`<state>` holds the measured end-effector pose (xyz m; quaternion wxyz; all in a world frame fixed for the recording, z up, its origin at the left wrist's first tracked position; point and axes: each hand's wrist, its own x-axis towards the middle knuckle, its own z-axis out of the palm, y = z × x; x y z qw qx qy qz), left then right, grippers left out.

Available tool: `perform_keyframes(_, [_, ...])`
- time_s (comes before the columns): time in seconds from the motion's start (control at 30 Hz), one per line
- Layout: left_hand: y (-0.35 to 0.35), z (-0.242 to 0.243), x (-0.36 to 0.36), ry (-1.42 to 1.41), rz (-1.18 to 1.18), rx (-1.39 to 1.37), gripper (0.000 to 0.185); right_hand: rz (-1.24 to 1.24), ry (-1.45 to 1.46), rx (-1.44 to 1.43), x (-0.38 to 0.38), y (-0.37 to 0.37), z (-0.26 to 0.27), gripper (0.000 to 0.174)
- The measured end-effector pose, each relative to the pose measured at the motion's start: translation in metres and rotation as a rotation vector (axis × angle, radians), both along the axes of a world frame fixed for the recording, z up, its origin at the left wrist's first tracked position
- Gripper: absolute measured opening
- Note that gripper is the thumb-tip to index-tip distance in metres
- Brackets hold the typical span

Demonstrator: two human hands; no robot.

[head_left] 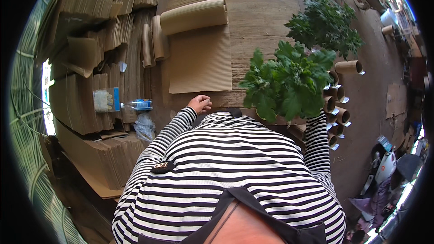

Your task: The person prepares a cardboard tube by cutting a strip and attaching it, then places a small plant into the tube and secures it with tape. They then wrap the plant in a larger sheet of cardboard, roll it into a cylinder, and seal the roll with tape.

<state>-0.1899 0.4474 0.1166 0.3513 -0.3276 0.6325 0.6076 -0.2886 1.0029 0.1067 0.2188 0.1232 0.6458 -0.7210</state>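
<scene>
My left hand, fingers loosely curled with nothing seen in them, is at the front edge of the wooden table. Just beyond it lies a sheet of corrugated cardboard, its far end rolled up into a thick curl. On my right, a leafy green potted plant stands at the table's near right edge; its leaves hide the pot. My right forearm reaches up beneath those leaves, which cover the right hand. Behind is a second leafy plant, with darker foliage.
Stacks of flat cardboard fill the left side, with a plastic bottle and a clear plastic bag beside them. Two smaller cardboard rolls lean near the sheet. Several cardboard tubes with white tags are at the right.
</scene>
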Motion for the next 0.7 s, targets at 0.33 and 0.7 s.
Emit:
perform_keyframes(0.33, [0.003,-0.057,0.009,0.041,-0.159,0.014,0.038,0.217,-0.298,0.239,-0.083,-0.292,0.106,0.063])
perform_keyframes(0.7, [-0.010,-0.055,0.041,0.066,-0.059,0.129,0.039,0.448,-0.208,1.219,-0.083,-0.374,0.005,0.103])
